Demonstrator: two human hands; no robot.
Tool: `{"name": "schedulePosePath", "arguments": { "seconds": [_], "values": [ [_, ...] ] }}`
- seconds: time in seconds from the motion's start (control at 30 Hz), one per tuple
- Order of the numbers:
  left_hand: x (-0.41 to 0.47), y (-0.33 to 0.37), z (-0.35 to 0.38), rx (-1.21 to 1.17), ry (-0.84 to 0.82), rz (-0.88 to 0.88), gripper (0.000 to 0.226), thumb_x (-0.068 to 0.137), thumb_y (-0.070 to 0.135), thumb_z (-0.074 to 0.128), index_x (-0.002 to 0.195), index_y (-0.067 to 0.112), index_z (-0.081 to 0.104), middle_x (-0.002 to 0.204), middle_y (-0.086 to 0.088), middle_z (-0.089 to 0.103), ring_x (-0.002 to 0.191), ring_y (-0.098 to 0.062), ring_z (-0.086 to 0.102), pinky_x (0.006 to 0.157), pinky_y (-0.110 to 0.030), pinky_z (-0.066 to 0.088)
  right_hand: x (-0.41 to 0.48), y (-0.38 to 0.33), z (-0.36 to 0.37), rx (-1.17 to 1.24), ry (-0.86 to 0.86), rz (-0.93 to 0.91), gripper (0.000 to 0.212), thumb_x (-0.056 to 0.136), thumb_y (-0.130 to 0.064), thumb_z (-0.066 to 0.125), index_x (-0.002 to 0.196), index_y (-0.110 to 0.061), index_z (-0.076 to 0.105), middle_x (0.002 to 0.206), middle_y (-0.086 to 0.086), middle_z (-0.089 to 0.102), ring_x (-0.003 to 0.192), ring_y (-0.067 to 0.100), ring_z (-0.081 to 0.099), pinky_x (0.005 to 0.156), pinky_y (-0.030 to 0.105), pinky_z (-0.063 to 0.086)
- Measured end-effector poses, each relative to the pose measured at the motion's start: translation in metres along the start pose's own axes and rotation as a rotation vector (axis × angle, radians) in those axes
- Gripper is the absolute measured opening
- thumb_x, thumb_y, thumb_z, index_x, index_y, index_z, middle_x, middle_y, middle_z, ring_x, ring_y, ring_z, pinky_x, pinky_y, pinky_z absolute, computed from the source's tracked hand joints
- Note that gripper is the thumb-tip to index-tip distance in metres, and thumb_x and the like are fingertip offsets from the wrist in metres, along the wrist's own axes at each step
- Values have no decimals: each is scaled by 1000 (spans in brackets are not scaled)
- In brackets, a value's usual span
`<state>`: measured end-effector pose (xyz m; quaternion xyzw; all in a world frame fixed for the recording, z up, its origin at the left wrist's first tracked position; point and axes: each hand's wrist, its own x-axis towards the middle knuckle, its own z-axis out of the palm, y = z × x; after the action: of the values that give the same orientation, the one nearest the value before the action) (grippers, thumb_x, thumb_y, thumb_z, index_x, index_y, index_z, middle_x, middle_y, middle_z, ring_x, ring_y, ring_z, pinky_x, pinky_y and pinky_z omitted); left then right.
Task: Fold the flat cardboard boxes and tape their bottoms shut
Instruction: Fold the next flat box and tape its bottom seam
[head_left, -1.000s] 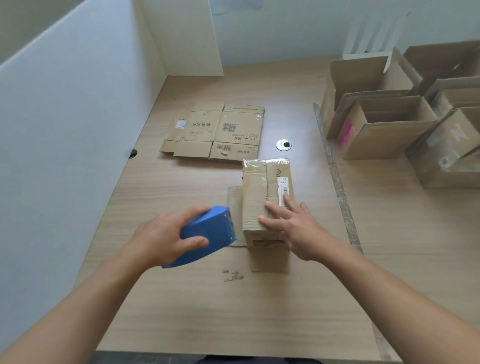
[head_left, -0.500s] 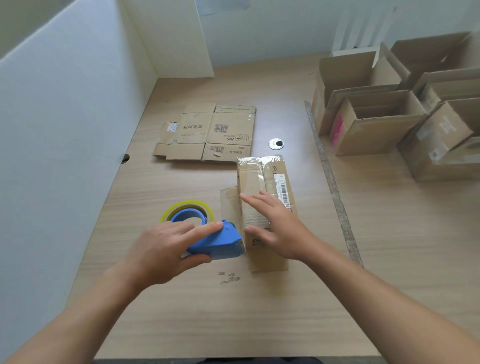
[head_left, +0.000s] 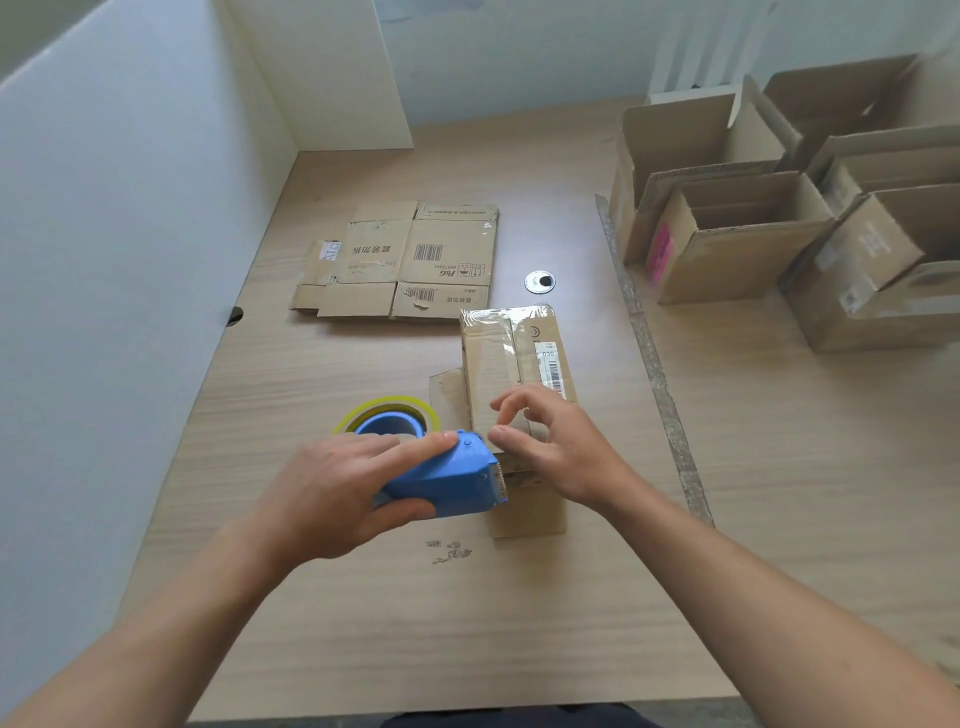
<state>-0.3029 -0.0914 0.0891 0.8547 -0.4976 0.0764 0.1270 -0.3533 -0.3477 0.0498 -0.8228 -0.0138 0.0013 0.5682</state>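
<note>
A: What changed just now?

B: The left hand (head_left: 337, 483) has lowered the blue plastic tape dispenser (head_left: 447, 478) to the near end of the small brown cardboard box (head_left: 498, 364) on the wooden worktop (head_left: 467, 623). The right hand (head_left: 550, 441) lay flat on this box; now its fingers are lifted and curled beside the dispenser's blade.

A: So the taping begins?

B: I think so. The left hand is clamped round the dispenser. Whether the right one pinches tape, I cannot tell.

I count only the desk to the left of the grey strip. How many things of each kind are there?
Flattened cardboard box: 1
Folded box: 1
Blue tape dispenser: 1
Round cable grommet: 1
Total: 4
</note>
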Motion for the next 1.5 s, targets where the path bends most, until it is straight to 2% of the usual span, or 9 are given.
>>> {"name": "schedulePosePath", "arguments": {
  "seconds": [0.1,0.3,0.4,0.5,0.63,0.77,0.9,1.13,1.5],
  "values": [
    [2,0,-2,-20,-25,-13,57,88,56,54,140,32,48,92,17,61,81,-8,54,62,-16,33,-1,0,-1,15,5,11,17,90,-22,71,82,-27,57,99,-15,66,102,5,60,98,31,45],
    [0,0,-2,-110,-119,-58,61,86,59,53,143,41,38,93,10,70,82,-16,67,61,-29,53,-4,7,-4,40,66,7,24,87,-23,74,74,-32,56,74,-16,58,80,17,56,75,27,44],
    [4,2,-4,-171,-178,-111,62,84,60,52,143,45,39,112,13,71,95,-9,63,71,-22,49,-9,9,-9,18,50,20,23,87,-26,74,74,-34,57,72,-18,57,77,24,55,68,33,45],
    [9,-3,-10,-253,-280,-218,61,81,67,48,140,54,38,127,29,59,96,-4,59,75,-13,42,-16,16,-27,64,109,58,17,87,-26,73,76,-29,59,71,-11,64,72,14,59,70,29,46],
    [9,-24,-28,-341,-479,-405,58,69,79,44,126,70,35,117,31,61,95,-3,61,82,-19,47,-36,36,-68,199,209,219,16,89,-17,71,77,-22,60,71,-1,68,69,11,57,72,32,41],
    [39,-23,-31,-477,-615,-512,52,66,71,53,117,64,55,107,29,67,96,5,62,88,-31,51,-37,51,-67,241,267,384,23,89,-17,66,71,-25,55,69,-5,65,71,16,47,70,36,33],
    [63,-20,-30,-499,-705,-569,42,72,57,60,114,53,63,99,22,71,90,1,67,88,-36,54,-31,55,-63,236,364,483,23,89,-23,69,71,-21,54,65,-5,64,54,0,47,61,29,33],
    [77,-29,-23,-418,-778,-599,17,88,43,68,103,52,68,93,23,72,87,1,67,88,-33,53,-27,62,-54,169,356,534,26,91,-22,68,72,-17,52,69,-1,64,65,12,49,61,30,35],
    [86,-35,-7,-332,-878,-640,12,86,50,66,98,52,67,95,20,71,90,-4,66,90,-36,53,-25,79,-37,163,258,592,23,93,-27,66,77,-17,54,72,-1,67,75,17,56,67,31,39]
  ]
}}
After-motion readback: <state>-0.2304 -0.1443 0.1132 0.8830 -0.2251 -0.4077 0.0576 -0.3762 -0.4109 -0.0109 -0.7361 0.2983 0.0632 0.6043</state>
